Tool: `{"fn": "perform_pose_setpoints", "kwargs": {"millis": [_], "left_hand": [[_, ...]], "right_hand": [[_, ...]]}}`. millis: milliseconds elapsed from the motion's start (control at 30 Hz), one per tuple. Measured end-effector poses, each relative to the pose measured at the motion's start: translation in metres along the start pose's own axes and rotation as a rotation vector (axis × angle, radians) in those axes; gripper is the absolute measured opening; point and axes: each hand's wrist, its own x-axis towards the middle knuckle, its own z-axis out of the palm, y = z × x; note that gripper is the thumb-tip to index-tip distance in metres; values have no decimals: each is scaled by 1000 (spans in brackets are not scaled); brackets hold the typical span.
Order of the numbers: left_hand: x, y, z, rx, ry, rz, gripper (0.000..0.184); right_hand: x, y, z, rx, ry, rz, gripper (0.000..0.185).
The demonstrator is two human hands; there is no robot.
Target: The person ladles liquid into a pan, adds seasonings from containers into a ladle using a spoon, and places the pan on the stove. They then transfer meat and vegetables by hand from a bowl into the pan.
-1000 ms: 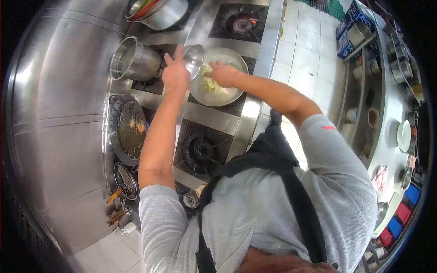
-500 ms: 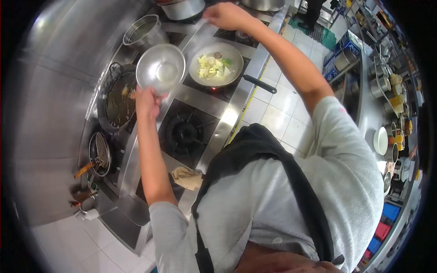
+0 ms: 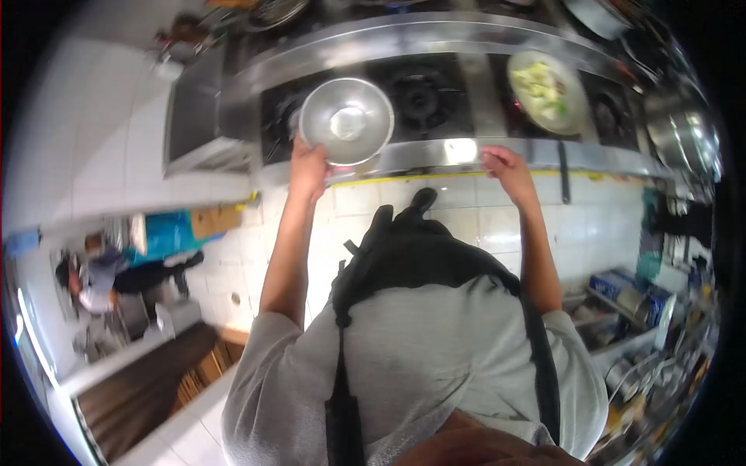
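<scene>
My left hand [image 3: 309,168] grips the rim of a round metal bowl [image 3: 378,116], which is held tilted over the front of the stove with its inside facing me. Only a bright reflection shows in the bowl. My right hand [image 3: 505,167] hangs beside the stove's front edge, fingers loosely bent and slightly apart, with nothing visible in them. To its upper right, a frying pan [image 3: 576,116] sits on a burner, its black handle [image 3: 564,175] pointing toward me. Chopped pale green and yellow vegetables [image 3: 539,87] lie in the pan. Neither hand touches the pan.
A bare burner [image 3: 420,97] lies between bowl and pan. Large metal pots [image 3: 684,132] stand at the right end of the stove. Another person [image 3: 109,279] is at the far left, and dark-clothed legs [image 3: 684,221] show at far right. Shelves with boxes [image 3: 629,295] stand at lower right.
My view and body have turned left along the stove. My right hand has come down from above the pan to the stove's front edge. The bowl, still in my left hand, has moved toward the front edge.
</scene>
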Motion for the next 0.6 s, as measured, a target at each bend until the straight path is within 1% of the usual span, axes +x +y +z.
{"fn": "perform_pose_setpoints", "kwargs": {"millis": [67,100,167,200,233,300,333,367,400,433,467,500,533,567,600], "left_hand": [[-25,5,-18,10,-36,-4,61],[-34,5,-28,10,-5,2,61],[-53,3,-48,-34,-5,-84,60],[-63,0,-57,-55,43,-126,59],[-71,-2,-63,-60,56,-123,59],[-88,-10,-80,-119,104,-165,50],[-87,-60,-126,-165,150,-151,45],[-77,-108,-168,-219,147,-148,40],[-92,-101,-175,-268,163,-228,36],[-113,-48,-153,-182,113,-300,40],[-110,-64,-182,-172,147,-322,42],[-109,-80,-207,-260,184,-357,43],[-109,-73,-213,-233,217,-346,41],[-106,-87,-241,-269,198,-351,35],[-111,-88,-256,-274,264,-345,27]], "right_hand": [[-2,14,19,-46,-82,-9,24],[-2,18,25,-105,-101,-25,23],[-11,11,46,-126,-126,-18,23],[-15,6,55,-122,-142,-25,22],[-16,4,61,-114,-154,-27,22],[-19,3,74,-122,-204,-70,22],[-24,3,78,-128,-224,-106,22],[-23,20,90,-66,-277,-179,22],[-27,28,101,-48,-270,-288,20],[-35,25,114,-226,-189,-287,18],[-48,15,123,-266,-217,-268,18],[-58,10,140,-288,-188,-280,20],[-63,-2,153,-370,-189,-271,20],[-70,-11,170,-450,-217,-269,21],[-75,-9,192,-465,-184,-269,21]]}}
